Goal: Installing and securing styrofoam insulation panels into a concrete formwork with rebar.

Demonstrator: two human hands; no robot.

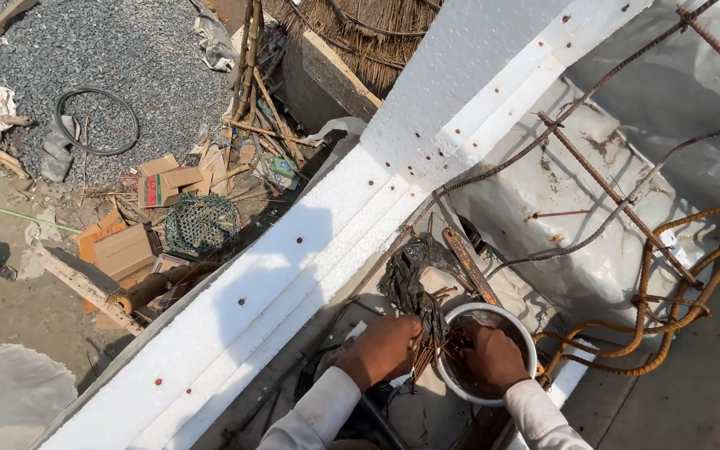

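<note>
Nearby, rebar (pixel 602 179) & foam board (pixel 310 250) by bowl (pixel 527 333).

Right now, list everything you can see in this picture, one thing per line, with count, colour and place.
Round white bowl: one, white rim, bottom centre, under the right hand.
Rusty brown metal rods: a bundle, between the two hands at the bowl's edge.
Dark crumpled rag: one, blackish, just above the hands.
White foam board wall: long, white, diagonal across the middle.
Rusty steel reinforcing bars: several, brown, upper right.
Orange bent hose: looped, right side.
Cardboard boxes: several, brown, ground at left.
Green wire basket: one, beside the boxes.
Black rubber ring: one, on grey gravel, upper left.
Left hand: grips the rods.
Right hand: inside the bowl, white sleeve.
</note>
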